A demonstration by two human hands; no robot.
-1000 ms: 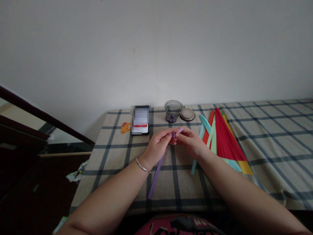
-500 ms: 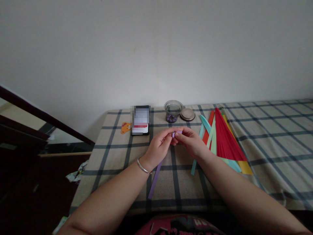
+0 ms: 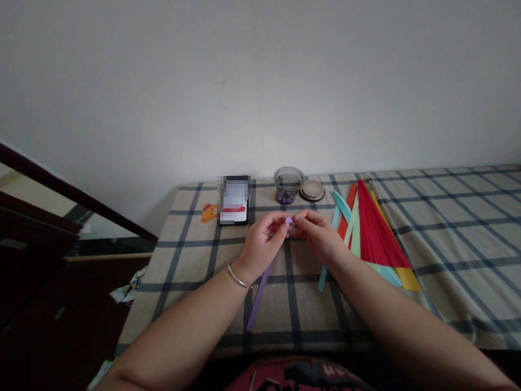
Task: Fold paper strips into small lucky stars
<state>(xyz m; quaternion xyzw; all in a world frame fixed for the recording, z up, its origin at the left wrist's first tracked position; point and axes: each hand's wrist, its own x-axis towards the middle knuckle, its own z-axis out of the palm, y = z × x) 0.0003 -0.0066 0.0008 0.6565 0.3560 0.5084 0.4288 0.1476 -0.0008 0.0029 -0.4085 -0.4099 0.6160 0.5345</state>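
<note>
A: Head view, and straight to the middle: the left hand [image 3: 264,237] has thumb and forefinger pinched on a small purple paper piece [image 3: 289,220]!
B: And the right hand [image 3: 321,234] meets it there, fingertips nipping the other side — the piece sits between the two, above the checked cloth [image 3: 305,320].
A: Below, a purple strip [image 3: 258,301] slants out from under the left hand; its upper end is hidden, so I can't tell whether they join.
B: Beyond the hands, a clear cup [image 3: 288,178] holds little purple pieces [image 3: 286,196], its lid [image 3: 312,190] right beside it.
A: Fanned red strips [image 3: 376,233] lie right of the right hand — phone [image 3: 240,201] over on the left!
</note>
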